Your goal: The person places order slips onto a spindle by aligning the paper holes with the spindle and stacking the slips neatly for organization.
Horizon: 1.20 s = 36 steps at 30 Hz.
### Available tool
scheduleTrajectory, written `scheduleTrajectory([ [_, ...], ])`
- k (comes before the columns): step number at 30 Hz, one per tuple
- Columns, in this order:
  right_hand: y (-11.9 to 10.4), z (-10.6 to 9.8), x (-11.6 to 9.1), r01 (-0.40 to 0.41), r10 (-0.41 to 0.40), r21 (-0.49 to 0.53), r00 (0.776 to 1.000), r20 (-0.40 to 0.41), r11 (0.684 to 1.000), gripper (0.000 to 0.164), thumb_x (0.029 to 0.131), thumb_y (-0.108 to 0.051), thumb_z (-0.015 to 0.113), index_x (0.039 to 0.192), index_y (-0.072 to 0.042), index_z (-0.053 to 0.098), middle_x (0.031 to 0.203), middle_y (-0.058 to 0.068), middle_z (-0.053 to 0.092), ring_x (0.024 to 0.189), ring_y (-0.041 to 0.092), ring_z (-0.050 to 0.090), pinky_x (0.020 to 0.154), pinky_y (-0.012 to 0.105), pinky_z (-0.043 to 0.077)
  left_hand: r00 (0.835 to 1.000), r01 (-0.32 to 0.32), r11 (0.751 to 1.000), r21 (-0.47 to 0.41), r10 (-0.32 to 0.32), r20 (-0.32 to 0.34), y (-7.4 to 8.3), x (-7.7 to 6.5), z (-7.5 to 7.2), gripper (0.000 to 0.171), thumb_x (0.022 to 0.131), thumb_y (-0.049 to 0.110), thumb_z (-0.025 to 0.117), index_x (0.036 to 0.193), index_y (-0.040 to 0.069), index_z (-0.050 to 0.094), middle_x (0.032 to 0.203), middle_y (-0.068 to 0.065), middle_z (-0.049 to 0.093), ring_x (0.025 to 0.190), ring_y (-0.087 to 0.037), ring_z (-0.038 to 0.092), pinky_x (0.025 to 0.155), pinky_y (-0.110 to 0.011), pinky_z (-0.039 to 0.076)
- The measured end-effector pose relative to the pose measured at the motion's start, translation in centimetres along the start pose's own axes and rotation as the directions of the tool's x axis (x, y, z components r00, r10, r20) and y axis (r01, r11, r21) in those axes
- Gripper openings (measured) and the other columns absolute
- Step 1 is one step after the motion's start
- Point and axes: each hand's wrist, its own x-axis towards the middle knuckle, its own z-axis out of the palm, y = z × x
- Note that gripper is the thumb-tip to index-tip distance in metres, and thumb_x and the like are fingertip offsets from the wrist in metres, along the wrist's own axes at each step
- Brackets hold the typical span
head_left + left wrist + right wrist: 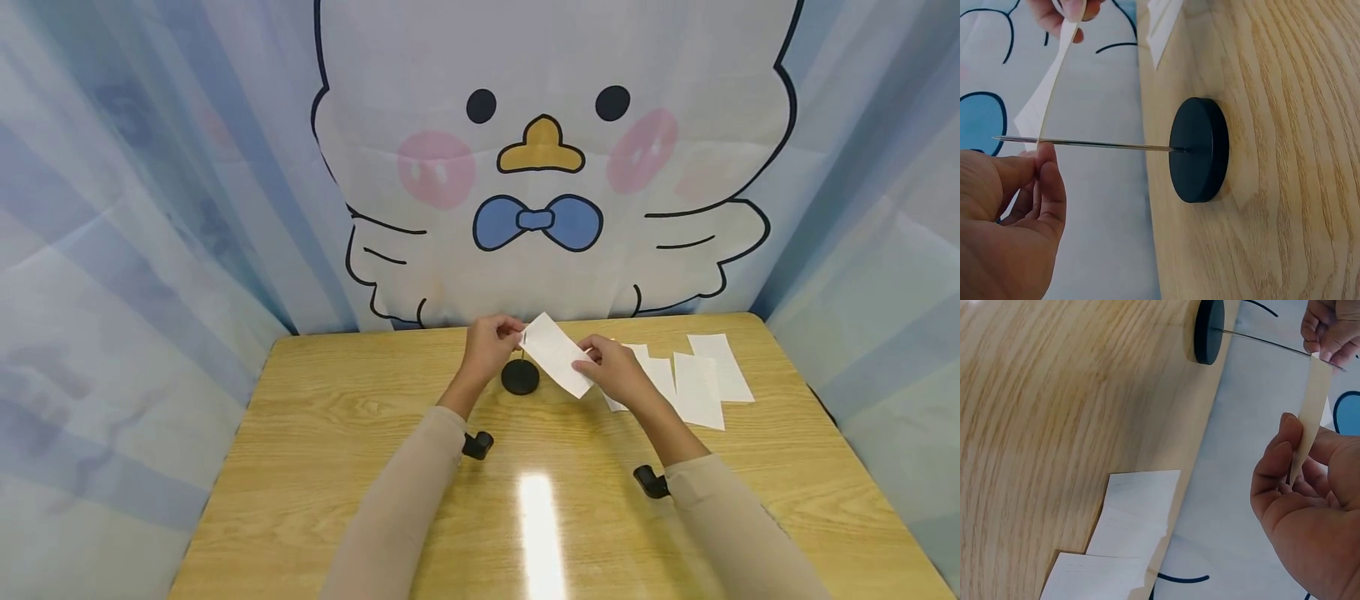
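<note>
A receipt spike with a round black base (520, 377) stands near the far edge of the wooden table. Its thin metal rod (1110, 145) pokes through one end of a white paper slip (555, 354), with the pointed tip showing beyond the paper in the left wrist view. Right beside the rod, my left hand (489, 346) pinches that end of the slip between thumb and fingers. My right hand (613, 367) pinches the opposite end, thumb on one face and fingers on the other. The slip is held well above the base, near the top of the rod.
Several white paper slips (699, 392) lie loosely overlapping on the table (337, 450) to the right, partly behind my right hand. A curtain (540, 283) printed with a cartoon bird hangs right behind the table's far edge, with more curtain at both sides.
</note>
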Motion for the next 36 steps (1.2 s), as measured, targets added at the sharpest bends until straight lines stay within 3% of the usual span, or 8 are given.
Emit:
scheduleTrajectory([
  [14, 0.5, 0.7, -0.3, -0.051, 0.049, 0.025, 0.998, 0.045, 0.998, 0.037, 0.103, -0.022, 0.066, 0.132, 0.000, 0.061, 0.113, 0.019, 0.071, 0.099, 0.029, 0.067, 0.081, 0.039, 0.055, 1.000, -0.008, 0.998, 0.068, 0.008, 0.002, -0.9, 0.1, 0.2, 0.007, 0.097, 0.002, 0.070, 0.098, 0.002, 0.077, 0.092, -0.013, 0.072, 0.080, -0.021, 0.071, 0.072, -0.027, 0.060],
  [24, 0.5, 1.7, -0.6, -0.049, 0.048, 0.024, 0.996, 0.074, 0.998, 0.025, 0.105, -0.019, 0.060, 0.121, 0.000, 0.065, 0.098, 0.012, 0.072, 0.083, 0.020, 0.061, 0.071, 0.031, 0.049, 1.000, -0.004, 0.995, 0.100, 0.002, 0.015, -1.5, 0.0, 0.2, 0.007, 0.098, 0.005, 0.070, 0.099, 0.006, 0.077, 0.094, -0.009, 0.071, 0.085, -0.021, 0.066, 0.075, -0.029, 0.059],
  [27, 0.7, 2.1, -0.8, -0.057, 0.054, 0.030, 0.995, 0.084, 0.998, 0.022, 0.105, -0.018, 0.061, 0.118, -0.001, 0.066, 0.097, 0.010, 0.070, 0.085, 0.021, 0.061, 0.073, 0.033, 0.050, 1.000, -0.009, 0.994, 0.111, 0.006, 0.025, -1.8, 0.0, 0.2, 0.008, 0.098, 0.005, 0.070, 0.099, 0.008, 0.077, 0.097, -0.008, 0.073, 0.089, -0.021, 0.066, 0.077, -0.030, 0.059],
  [32, 1.0, 2.7, -0.9, -0.064, 0.062, 0.019, 0.995, 0.083, 0.998, 0.022, 0.104, -0.019, 0.063, 0.116, -0.002, 0.066, 0.109, 0.014, 0.070, 0.103, 0.029, 0.066, 0.085, 0.041, 0.055, 1.000, -0.010, 0.992, 0.123, 0.007, 0.025, -1.9, -0.1, 0.3, 0.009, 0.098, 0.006, 0.070, 0.099, 0.009, 0.079, 0.104, -0.007, 0.075, 0.093, -0.023, 0.067, 0.080, -0.032, 0.059],
  [36, 1.2, 3.1, -1.0, -0.068, 0.067, 0.008, 0.994, 0.083, 0.998, 0.023, 0.103, -0.018, 0.065, 0.117, 0.000, 0.066, 0.107, 0.013, 0.070, 0.099, 0.027, 0.065, 0.085, 0.041, 0.054, 1.000, 0.009, 0.991, 0.131, -0.011, 0.016, -2.0, -0.2, 0.5, 0.010, 0.098, 0.005, 0.070, 0.099, 0.008, 0.080, 0.106, -0.008, 0.076, 0.096, -0.023, 0.068, 0.082, -0.033, 0.059],
])
